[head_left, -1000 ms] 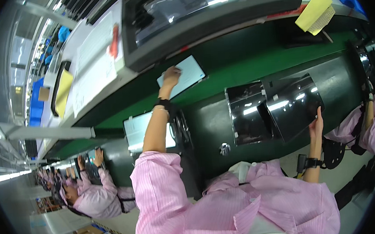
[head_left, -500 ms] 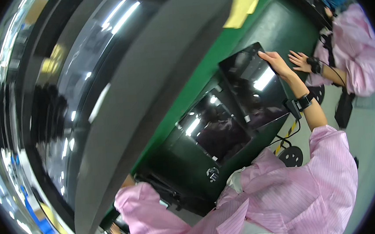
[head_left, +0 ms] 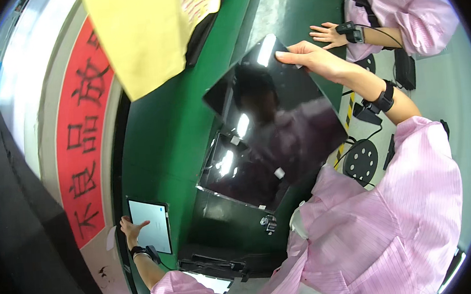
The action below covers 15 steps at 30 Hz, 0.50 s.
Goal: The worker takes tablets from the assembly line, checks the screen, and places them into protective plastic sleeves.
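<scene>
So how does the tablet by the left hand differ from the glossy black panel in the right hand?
The tablet shows a lit, pale screen; the glossy black panel is dark and reflective. The tablet appears smaller in view than the glossy black panel. Both look flat.

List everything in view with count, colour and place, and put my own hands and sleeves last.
held panel: 1, glossy black, overlapping lower panel
lower panel: 1, glossy black, above bench
tablet: 1, pale lit screen, at left hand
lit screen: 1, white, partly behind left sleeve
small fitting: 1, silver and black, below panels
bench: 1, green, centre
yellow sheet: 1, yellow, top left
red strip: 1, red with black characters, left
dark slab: 1, black, far left
perforated disc: at least 1, black, right of panels
co-worker's hand: 1, bare, upper right
wrist straps: 3, black, on both people
left hand: 1, bare, thumb over tablet
right hand: 1, bare, gripping held panel
sleeves: 2, pink striped, lower left and right
</scene>
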### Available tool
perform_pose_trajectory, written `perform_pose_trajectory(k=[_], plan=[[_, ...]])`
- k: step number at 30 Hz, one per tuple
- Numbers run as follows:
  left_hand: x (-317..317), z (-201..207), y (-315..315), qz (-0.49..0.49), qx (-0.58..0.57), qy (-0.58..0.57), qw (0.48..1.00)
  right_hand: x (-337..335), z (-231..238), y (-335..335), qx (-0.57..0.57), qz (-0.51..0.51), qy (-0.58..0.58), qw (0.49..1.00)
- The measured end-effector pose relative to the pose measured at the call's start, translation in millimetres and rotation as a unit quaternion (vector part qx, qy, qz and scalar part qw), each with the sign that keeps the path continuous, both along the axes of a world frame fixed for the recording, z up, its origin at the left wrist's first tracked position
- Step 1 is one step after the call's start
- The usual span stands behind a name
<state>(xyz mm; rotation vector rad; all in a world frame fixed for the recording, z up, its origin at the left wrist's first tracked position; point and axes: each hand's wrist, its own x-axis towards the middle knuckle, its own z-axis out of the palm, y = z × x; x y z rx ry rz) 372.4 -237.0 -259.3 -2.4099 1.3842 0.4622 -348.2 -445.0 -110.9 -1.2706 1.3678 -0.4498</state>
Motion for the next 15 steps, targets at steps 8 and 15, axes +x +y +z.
perform_pose_trajectory(k=[8,15], plan=[[-29.2,82.2,14.9,-0.195,-0.152,0.025,0.969,-37.2,-125.3,-41.2,-0.126,0.154,0.228,0.953],[-193.8,208.8,10.3,-0.112,-0.280,0.111,0.947,36.0,-63.0,44.3,-0.423,0.102,0.236,0.869]])
